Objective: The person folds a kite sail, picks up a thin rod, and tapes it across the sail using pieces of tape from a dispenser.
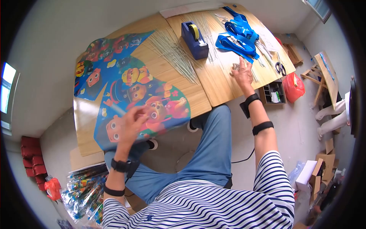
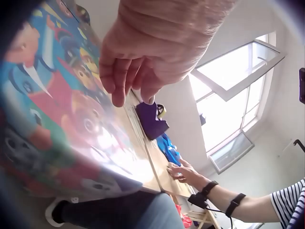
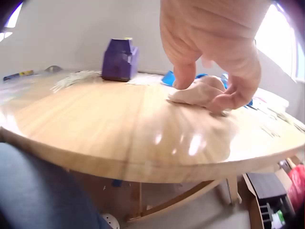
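Note:
A large printed plastic sheet [image 1: 126,91] with cartoon dogs covers the left of the table, its near edge hanging over toward the lap. My left hand [image 1: 131,124], blurred in the head view, is above this sheet. In the left wrist view its fingers [image 2: 119,83] hang loosely curled with nothing between them. At the table's right part, my right hand [image 1: 243,74] reaches down to the wooden top. Its thumb and fingers pinch a small pale crumpled piece [image 3: 193,94] against the surface. Just beyond that hand lie bundled blue straps [image 1: 240,38].
Behind the sheet lie many thin pale sticks [image 1: 171,57]. A dark blue tape dispenser [image 1: 194,42] stands near the middle. Black scissors [image 1: 280,68] lie at the right edge. Below are an open box [image 1: 272,93] and a red bag [image 1: 293,87]. Wrapped packets [image 1: 84,194] lie on the floor, left.

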### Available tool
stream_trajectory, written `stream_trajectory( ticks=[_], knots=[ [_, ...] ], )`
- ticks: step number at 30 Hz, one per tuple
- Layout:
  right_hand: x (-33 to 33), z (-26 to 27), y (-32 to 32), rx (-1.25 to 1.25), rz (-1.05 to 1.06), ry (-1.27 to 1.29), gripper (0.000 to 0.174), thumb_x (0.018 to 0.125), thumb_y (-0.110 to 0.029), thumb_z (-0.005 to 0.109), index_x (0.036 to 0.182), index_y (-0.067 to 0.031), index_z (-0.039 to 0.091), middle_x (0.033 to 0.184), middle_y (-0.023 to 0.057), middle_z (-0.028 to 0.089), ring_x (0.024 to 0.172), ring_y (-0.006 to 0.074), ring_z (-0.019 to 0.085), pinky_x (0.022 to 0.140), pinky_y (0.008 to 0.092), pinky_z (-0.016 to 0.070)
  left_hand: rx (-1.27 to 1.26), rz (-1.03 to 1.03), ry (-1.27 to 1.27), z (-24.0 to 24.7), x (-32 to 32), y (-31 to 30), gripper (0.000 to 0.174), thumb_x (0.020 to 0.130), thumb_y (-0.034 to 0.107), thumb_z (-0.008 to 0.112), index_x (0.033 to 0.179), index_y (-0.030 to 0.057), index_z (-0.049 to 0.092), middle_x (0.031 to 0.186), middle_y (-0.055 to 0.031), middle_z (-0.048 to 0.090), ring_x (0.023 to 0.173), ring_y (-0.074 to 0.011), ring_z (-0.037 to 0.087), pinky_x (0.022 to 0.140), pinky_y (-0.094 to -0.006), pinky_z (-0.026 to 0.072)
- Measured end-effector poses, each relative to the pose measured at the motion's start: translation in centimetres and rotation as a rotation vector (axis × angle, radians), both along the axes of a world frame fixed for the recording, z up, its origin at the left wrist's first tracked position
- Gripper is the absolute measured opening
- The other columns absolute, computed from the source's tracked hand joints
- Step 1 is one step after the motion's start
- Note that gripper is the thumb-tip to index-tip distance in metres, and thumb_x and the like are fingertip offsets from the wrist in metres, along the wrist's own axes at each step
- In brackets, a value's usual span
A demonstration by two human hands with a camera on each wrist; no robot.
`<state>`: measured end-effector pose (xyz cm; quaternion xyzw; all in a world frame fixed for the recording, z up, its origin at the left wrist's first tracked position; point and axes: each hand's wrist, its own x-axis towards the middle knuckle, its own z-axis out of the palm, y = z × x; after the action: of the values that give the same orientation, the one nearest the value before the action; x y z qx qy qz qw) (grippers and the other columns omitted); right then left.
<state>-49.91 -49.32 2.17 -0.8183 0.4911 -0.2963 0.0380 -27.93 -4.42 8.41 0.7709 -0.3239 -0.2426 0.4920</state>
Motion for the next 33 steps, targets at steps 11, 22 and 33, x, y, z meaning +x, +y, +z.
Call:
stream_trajectory(
  ticks=[11, 22, 33],
  knots=[
    [-0.8, 2.9, 15.6, 0.572, 0.72, -0.54, 0.019, 0.085, 0.003, 0.064, 0.104, 0.0041, 0.066, 0.082, 0.015, 0.068, 0.073, 0.021, 0.067, 0.067, 0.0332, 0.0527, -0.255, -0.128, 0.503, -1.3, -11.2, -19.5, 0.02, 0.097, 0.007, 0.058, 0.113, -0.0042, 0.064, 0.098, -0.0088, 0.071, 0.069, -0.0133, 0.067, 0.064, -0.0266, 0.0545],
    [-0.2, 4.9, 16.7, 1.006, 0.589, -0.738, 0.015, 0.091, -0.002, 0.067, 0.105, 0.0027, 0.068, 0.073, -0.001, 0.06, 0.067, 0.0055, 0.053, 0.059, 0.0229, 0.0457, -0.242, 0.051, 0.403, -1.5, -9.6, -20.3, 0.009, 0.093, 0.01, 0.071, 0.09, 0.0026, 0.068, 0.082, -0.002, 0.069, 0.066, -0.0049, 0.059, 0.058, -0.0212, 0.0476],
    [-0.5, 6.0, 13.7, 0.879, 0.589, -0.652, 0.015, 0.088, 0.0, 0.068, 0.102, 0.0022, 0.068, 0.076, 0.0063, 0.068, 0.067, 0.0121, 0.061, 0.061, 0.0296, 0.0494, -0.331, 0.068, 0.721, -1.3, -9.2, -21.6, 0.013, 0.09, 0.001, 0.07, 0.101, 0.0006, 0.064, 0.083, -0.0035, 0.069, 0.055, -0.0038, 0.054, 0.047, -0.0171, 0.0415]
  ],
)
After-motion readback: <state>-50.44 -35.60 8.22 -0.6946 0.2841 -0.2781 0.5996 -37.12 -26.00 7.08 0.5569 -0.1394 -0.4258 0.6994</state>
